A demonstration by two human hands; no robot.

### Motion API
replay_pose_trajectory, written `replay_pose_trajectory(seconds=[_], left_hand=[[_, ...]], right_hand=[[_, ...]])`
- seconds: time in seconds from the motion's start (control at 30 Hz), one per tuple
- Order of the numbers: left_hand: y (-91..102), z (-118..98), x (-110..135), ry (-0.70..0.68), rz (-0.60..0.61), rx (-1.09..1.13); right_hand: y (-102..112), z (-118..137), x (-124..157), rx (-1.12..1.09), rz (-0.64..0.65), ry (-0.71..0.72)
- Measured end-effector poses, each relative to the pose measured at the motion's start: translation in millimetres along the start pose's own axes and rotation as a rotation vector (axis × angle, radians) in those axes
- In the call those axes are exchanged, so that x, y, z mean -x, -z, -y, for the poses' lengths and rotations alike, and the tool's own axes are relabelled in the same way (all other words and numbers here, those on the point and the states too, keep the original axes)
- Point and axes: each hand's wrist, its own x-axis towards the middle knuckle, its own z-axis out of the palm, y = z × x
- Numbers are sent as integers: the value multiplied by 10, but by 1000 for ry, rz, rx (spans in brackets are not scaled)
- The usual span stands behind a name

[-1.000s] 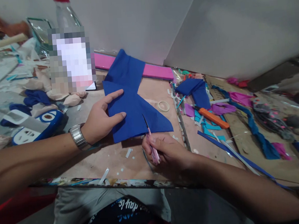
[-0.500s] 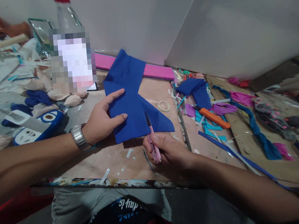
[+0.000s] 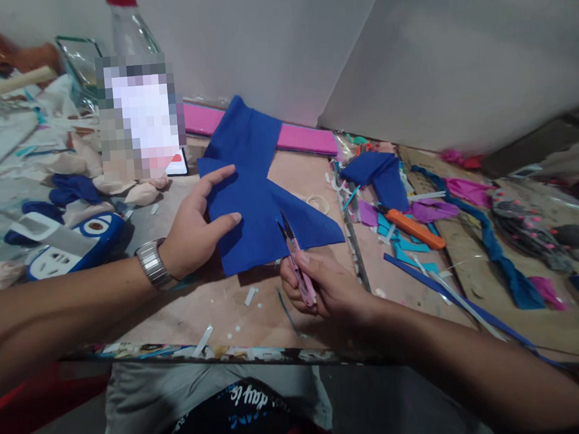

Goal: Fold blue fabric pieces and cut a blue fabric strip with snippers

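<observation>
A deep-blue piece of cloth (image 3: 255, 226) lies spread on the work board, folded or overlapping near its upper part, with a pointed flap reaching to the right. My left hand (image 3: 197, 224) rests on its left side, thumb and index finger stretched apart, the other fingers partly hidden. In my right hand (image 3: 324, 278), at the cloth's front edge, is a pair of small pink thread snips (image 3: 301, 276). Their dark blades are slightly parted and point away from me over the cloth. I cannot tell whether the cloth is between them.
A pixelated bright screen (image 3: 146, 121) and clear bottle (image 3: 129, 29) stand behind. Left lies a blue-and-white tape dispenser (image 3: 78, 240). A pink strip (image 3: 308, 138) runs along the wall. An orange cutter (image 3: 415, 227), rubber band (image 3: 317, 205) and blue scraps (image 3: 379, 176) lie right.
The snips' blades have parted, and my right hand has shifted slightly right and up. The cloth's right flap reaches a little farther right. My left hand has slid slightly left.
</observation>
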Motion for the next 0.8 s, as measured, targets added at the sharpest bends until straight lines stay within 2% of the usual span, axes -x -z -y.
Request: replay_pose_trajectory(seconds=[0.3,0.53,0.67,0.8], left_hand=[[-4,21,-9,22,-85,-54],[-9,30,-17,1,-19,-31],[-13,-6,-6,-26,-11,-67],[-15,-38,14,3,14,-101]], right_hand=[[37,-17,5,51,-64,103],[40,2,76,326,-168,216],[42,4,84,390,-198,213],[43,-13,74,401,-217,197]])
